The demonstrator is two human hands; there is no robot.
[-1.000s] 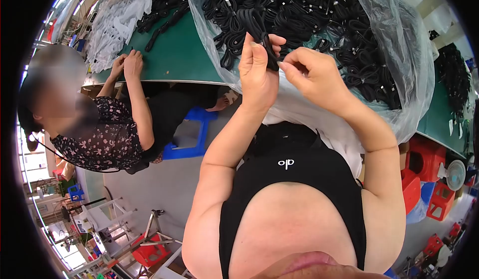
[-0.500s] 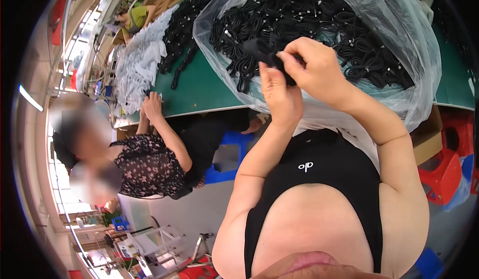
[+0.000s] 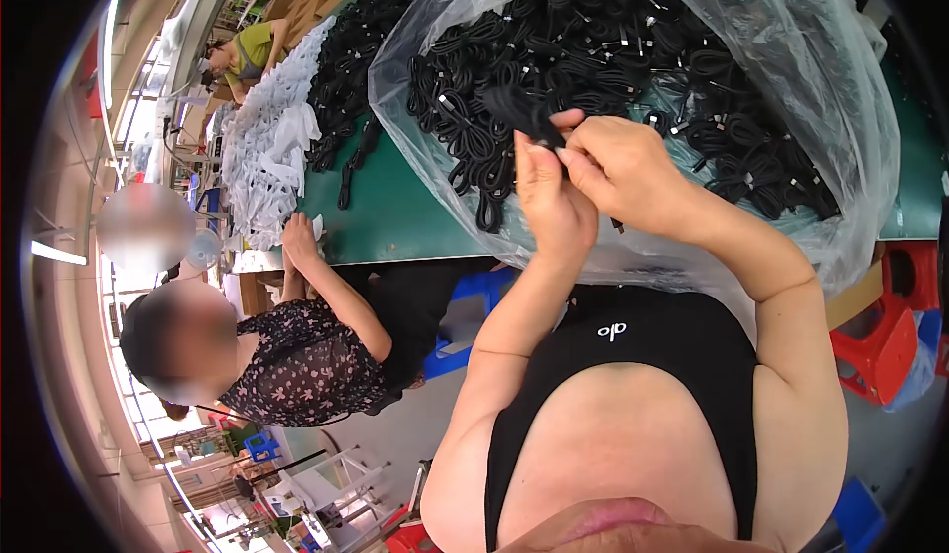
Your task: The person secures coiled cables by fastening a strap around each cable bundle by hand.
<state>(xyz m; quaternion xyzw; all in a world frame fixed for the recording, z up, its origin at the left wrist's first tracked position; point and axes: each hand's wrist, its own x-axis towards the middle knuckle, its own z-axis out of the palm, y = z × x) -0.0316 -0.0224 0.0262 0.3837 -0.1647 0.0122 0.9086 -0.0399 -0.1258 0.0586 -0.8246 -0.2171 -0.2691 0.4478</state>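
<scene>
Both of my hands meet over the near side of a big clear plastic bag (image 3: 390, 93), closed around a coiled black cable (image 3: 516, 110). My left hand (image 3: 556, 202) pinches it from below with thumb and fingertips. From the right, my right hand (image 3: 628, 172) grips the same coil, its fingers curled against my left fingertips. The coil's loops stick out to the upper left, smeared by motion. A dark cable end pokes out beneath my right hand. Many coiled black cables (image 3: 583, 34) with silvery plugs fill the bag below and beyond my hands.
The bag lies on a green table (image 3: 395, 212). More black cables (image 3: 346, 69) and a heap of white wrapped pieces (image 3: 267, 138) lie to the left. A co-worker in a flowered top (image 3: 306, 365) sits at my left. Red stools (image 3: 885, 331) stand at the right.
My right hand has moved slightly down and closed in on my left fingertips. The held coil has shifted with the hands. The view has tilted a little, and the co-worker appears lower.
</scene>
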